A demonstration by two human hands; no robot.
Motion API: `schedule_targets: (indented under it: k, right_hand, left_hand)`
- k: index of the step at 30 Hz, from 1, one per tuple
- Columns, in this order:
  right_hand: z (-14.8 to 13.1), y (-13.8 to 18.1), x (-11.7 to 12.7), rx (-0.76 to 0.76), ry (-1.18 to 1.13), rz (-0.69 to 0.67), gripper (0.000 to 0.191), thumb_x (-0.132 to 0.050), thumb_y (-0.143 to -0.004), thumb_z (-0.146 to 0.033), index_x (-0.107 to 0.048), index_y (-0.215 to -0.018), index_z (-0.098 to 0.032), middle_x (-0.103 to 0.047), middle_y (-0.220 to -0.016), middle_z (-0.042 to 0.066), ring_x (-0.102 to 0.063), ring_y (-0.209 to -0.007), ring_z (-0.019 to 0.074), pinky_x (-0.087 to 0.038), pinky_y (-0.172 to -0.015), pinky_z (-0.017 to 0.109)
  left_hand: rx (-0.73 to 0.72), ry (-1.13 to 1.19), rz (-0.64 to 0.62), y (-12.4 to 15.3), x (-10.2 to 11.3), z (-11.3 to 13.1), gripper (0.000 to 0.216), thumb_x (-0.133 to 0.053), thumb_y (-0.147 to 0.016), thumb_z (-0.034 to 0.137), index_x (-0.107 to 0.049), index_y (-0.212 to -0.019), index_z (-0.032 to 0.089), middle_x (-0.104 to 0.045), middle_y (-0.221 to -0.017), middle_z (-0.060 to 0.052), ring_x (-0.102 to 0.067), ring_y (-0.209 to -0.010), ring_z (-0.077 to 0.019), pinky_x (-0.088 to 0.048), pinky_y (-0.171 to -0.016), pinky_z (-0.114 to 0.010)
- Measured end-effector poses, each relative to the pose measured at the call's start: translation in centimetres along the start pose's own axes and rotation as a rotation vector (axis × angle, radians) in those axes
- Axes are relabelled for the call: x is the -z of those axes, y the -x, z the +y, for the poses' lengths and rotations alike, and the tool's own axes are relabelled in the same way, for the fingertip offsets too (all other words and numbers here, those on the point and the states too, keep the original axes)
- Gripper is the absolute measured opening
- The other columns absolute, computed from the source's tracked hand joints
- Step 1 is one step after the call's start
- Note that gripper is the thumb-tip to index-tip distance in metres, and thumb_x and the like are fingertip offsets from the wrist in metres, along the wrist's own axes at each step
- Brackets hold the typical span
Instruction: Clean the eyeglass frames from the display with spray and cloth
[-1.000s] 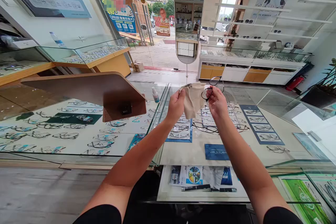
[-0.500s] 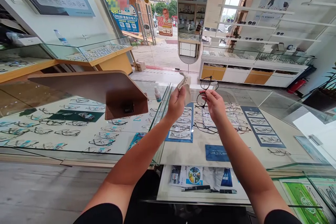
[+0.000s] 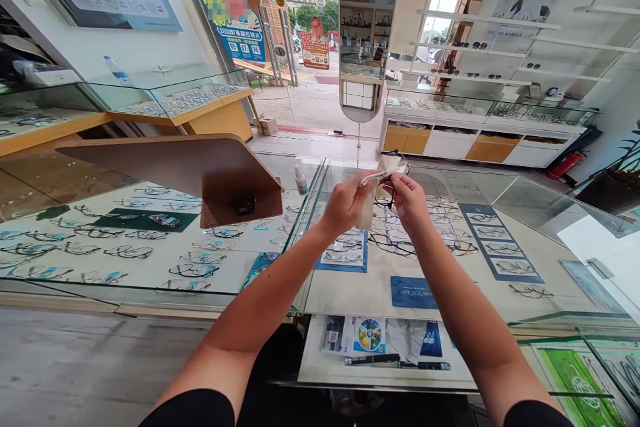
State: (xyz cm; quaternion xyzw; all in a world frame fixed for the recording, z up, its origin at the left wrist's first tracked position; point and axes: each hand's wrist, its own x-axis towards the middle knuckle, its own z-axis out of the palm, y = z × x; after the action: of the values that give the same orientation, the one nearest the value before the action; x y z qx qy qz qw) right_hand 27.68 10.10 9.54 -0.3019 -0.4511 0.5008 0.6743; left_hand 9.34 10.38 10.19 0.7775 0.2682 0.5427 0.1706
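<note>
My left hand (image 3: 344,203) is closed on a pale cleaning cloth (image 3: 368,210), part of which hangs below the fingers. The cloth lies against a pair of dark-framed eyeglasses (image 3: 384,201), which my right hand (image 3: 410,199) pinches near the middle of the frame. Both hands are close together above the glass display case, and the cloth covers much of the glasses. Beneath them, rows of eyeglass frames (image 3: 425,243) lie inside the case. A small white spray bottle (image 3: 301,181) stands on the glass to the left.
At the left, a brown board-like stand (image 3: 240,180) rises from the counter. A blue card (image 3: 413,292) lies nearer me. Two black pens (image 3: 373,359) rest on a lower shelf. Beyond the counter stands an oval mirror (image 3: 367,90).
My left hand has moved right and brought the cloth onto the glasses. My right hand keeps nearly the same place, and the glasses are now turned and partly covered.
</note>
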Motion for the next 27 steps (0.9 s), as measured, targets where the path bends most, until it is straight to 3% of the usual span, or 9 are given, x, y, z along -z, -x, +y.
schedule_targets:
  k: [3, 5, 7, 11, 14, 17, 21, 25, 27]
  right_hand:
    - [-0.4, -0.3, 0.3, -0.045, -0.048, 0.001, 0.034, -0.097, -0.073, -0.052, -0.082, -0.085, -0.024, -0.082, -0.098, 0.005, -0.073, -0.092, 0.0197, -0.061, -0.089, 0.032]
    - [-0.6, -0.4, 0.4, -0.075, -0.08, -0.019, 0.034, -0.097, -0.072, -0.052, -0.083, -0.085, -0.023, -0.083, -0.097, 0.005, -0.073, -0.089, 0.0177, -0.062, -0.086, 0.029]
    - [-0.7, -0.4, 0.5, -0.101, -0.113, -0.045, 0.035, -0.096, -0.073, -0.052, -0.084, -0.086, -0.022, -0.083, -0.096, 0.005, -0.072, -0.085, 0.0159, -0.063, -0.083, 0.027]
    - [-0.9, -0.2, 0.7, -0.167, -0.161, -0.127, 0.033, -0.094, -0.077, -0.051, -0.084, -0.087, -0.021, -0.083, -0.096, 0.005, -0.072, -0.082, 0.0153, -0.064, -0.082, 0.026]
    - [-1.2, 0.0, 0.7, -0.207, -0.144, -0.184, 0.033, -0.092, -0.079, -0.052, -0.082, -0.085, -0.021, -0.082, -0.094, 0.005, -0.072, -0.079, 0.0162, -0.064, -0.078, 0.028]
    - [-1.5, 0.2, 0.6, -0.223, -0.119, -0.25, 0.034, -0.092, -0.079, -0.053, -0.081, -0.084, -0.021, -0.081, -0.092, 0.005, -0.072, -0.077, 0.0166, -0.063, -0.076, 0.029]
    - [-1.6, 0.4, 0.6, -0.234, -0.124, -0.305, 0.034, -0.094, -0.077, -0.052, -0.079, -0.084, -0.022, -0.082, -0.09, 0.005, -0.073, -0.078, 0.0179, -0.063, -0.079, 0.031]
    - [-1.5, 0.4, 0.8, -0.237, -0.129, -0.292, 0.033, -0.093, -0.077, -0.05, -0.077, -0.084, -0.022, -0.082, -0.089, 0.005, -0.072, -0.076, 0.0174, -0.063, -0.078, 0.031]
    - [-1.5, 0.4, 0.8, -0.234, -0.12, -0.281, 0.032, -0.092, -0.077, -0.05, -0.078, -0.083, -0.022, -0.082, -0.087, 0.005, -0.071, -0.074, 0.0168, -0.061, -0.075, 0.03]
  left_hand:
    - [0.138, -0.037, 0.234, -0.4, 0.5, -1.4, 0.047, -0.042, -0.115, 0.059, -0.073, -0.111, 0.024, -0.073, -0.082, -0.002, -0.068, -0.074, -0.017, -0.055, -0.073, -0.031]
    - [0.194, -0.067, 0.35, -0.9, 1.2, -2.7, 0.046, -0.043, -0.114, 0.06, -0.069, -0.102, 0.024, -0.07, -0.082, -0.002, -0.066, -0.077, -0.017, -0.053, -0.073, -0.03]
    - [0.269, -0.124, 0.373, -1.4, 2.1, -4.1, 0.041, -0.043, -0.114, 0.056, -0.069, -0.108, 0.025, -0.073, -0.092, -0.003, -0.067, -0.084, -0.0182, -0.053, -0.077, -0.031]
    - [0.442, -0.366, 0.215, -1.7, 3.6, -6.0, 0.035, -0.049, -0.111, 0.051, -0.07, -0.102, 0.024, -0.073, -0.094, -0.007, -0.069, -0.09, -0.0237, -0.055, -0.084, -0.037]
    - [0.533, -0.55, 0.009, -1.4, 4.1, -6.9, 0.041, -0.044, -0.111, 0.049, -0.071, -0.096, 0.023, -0.072, -0.105, -0.013, -0.07, -0.103, -0.0306, -0.055, -0.095, -0.047]
    - [0.61, -0.659, -0.224, -0.9, 4.1, -7.6, 0.045, -0.038, -0.11, 0.042, -0.078, -0.106, 0.021, -0.071, -0.117, -0.019, -0.069, -0.113, -0.0371, -0.053, -0.102, -0.055]
    - [0.651, -0.66, -0.435, 0.0, 3.6, -8.6, 0.045, -0.05, -0.103, 0.043, -0.082, -0.12, 0.016, -0.07, -0.131, -0.027, -0.066, -0.125, -0.0442, -0.05, -0.108, -0.06]
    - [0.64, -0.644, -0.541, 0.4, 3.0, -8.8, 0.047, -0.058, -0.098, 0.047, -0.082, -0.123, 0.015, -0.066, -0.147, -0.03, -0.058, -0.141, -0.0508, -0.044, -0.115, -0.067]
    - [0.595, -0.652, -0.503, 0.2, 2.8, -8.2, 0.054, -0.051, -0.103, 0.05, -0.076, -0.138, 0.016, -0.052, -0.167, -0.027, -0.042, -0.157, -0.0498, -0.036, -0.124, -0.068]
